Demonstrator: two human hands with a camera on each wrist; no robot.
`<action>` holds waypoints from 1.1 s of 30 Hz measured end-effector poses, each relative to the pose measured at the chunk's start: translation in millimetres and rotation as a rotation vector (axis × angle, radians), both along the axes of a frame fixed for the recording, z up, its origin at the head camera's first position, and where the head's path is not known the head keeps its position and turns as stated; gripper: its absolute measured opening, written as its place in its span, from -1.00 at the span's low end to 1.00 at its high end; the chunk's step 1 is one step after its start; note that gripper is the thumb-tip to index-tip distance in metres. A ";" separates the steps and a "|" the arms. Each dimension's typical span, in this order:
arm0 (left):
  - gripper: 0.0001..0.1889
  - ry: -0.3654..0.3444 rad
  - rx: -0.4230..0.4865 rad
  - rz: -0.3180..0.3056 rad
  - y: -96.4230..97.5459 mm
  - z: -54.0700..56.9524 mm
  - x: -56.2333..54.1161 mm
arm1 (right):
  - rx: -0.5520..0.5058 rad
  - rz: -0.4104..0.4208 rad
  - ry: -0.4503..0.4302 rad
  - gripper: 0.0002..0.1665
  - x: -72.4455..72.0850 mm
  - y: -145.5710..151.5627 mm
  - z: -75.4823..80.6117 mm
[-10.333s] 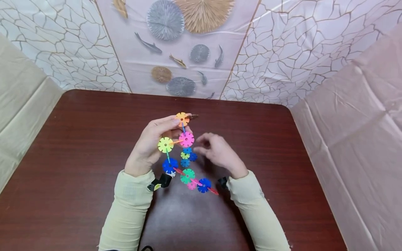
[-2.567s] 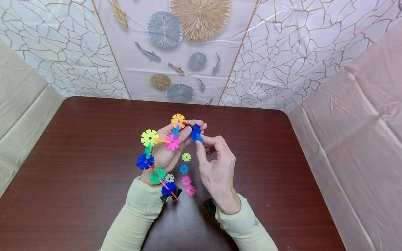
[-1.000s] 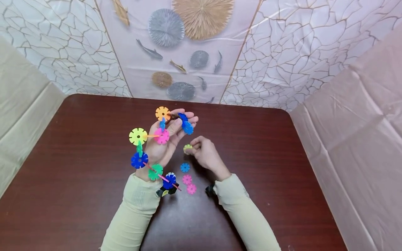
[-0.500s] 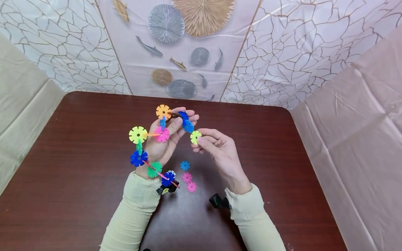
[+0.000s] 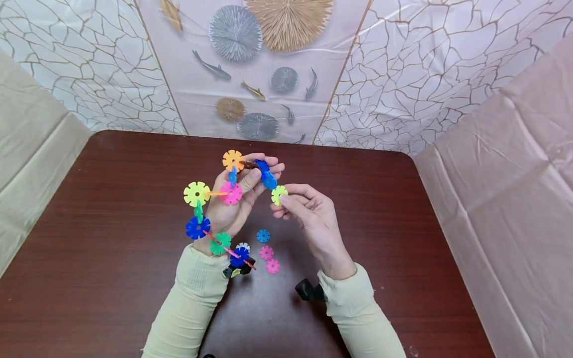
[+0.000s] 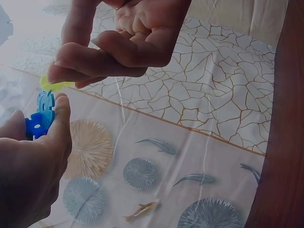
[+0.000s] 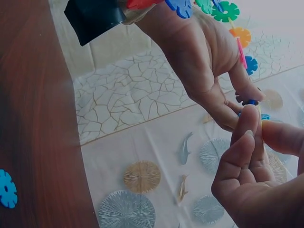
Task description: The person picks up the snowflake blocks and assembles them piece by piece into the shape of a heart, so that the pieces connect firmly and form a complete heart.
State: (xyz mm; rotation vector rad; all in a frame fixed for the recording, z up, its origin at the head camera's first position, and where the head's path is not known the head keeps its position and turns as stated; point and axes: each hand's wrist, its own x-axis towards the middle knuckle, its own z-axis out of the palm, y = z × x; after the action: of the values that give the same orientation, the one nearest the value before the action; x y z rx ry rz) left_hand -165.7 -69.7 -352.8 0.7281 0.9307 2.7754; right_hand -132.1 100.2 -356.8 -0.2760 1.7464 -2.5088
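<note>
Yellow notched plastic disc (image 5: 279,195), you're pinching it in your right hand (image 5: 317,219), touching the light-blue notched disc (image 5: 269,180) ending the multicoloured plastic chain (image 5: 231,193)! Your left hand (image 5: 234,213) pinches its dark-blue disc (image 5: 261,165); two pink notched discs (image 5: 266,252) lie on the dark-brown table (image 5: 380,214).

The bench (image 5: 112,223) has a dark reddish-brown wood-grain top with rounded far corners and a pale sheen toward its near edge. Well in from its left and right edges lie a blue notched disc (image 5: 263,235), then, nearer the near edge, two pink notched discs (image 5: 272,266), rims touching. Left of these shows a white notched disc (image 5: 244,246), mostly hidden.
</note>
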 end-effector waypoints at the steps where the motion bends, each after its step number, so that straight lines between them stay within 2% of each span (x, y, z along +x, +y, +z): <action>1: -0.69 0.004 0.000 0.000 -0.1 0.1 0.1 | -0.004 0.000 -0.002 -0.75 0.2 -0.4 0.0; 12: -0.60 0.016 -0.015 0.001 2.1 0.1 1.1 | -0.053 0.018 -0.033 -0.78 1.0 -2.3 0.9; 22: -0.72 0.081 -0.015 -0.009 4.3 -0.6 -0.2 | -0.063 -0.011 -0.094 -0.81 3.7 -5.8 4.7; 33: -0.73 0.078 -0.021 0.008 6.6 0.9 0.9 | -0.079 -0.052 -0.131 -0.85 6.8 -9.7 7.8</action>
State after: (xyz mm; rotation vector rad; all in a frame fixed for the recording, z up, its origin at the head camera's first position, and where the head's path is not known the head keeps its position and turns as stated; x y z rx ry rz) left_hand -164.7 -63.1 -351.9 0.8370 0.9767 2.7580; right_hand -125.3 90.5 -349.0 -0.0699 1.6298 -2.5704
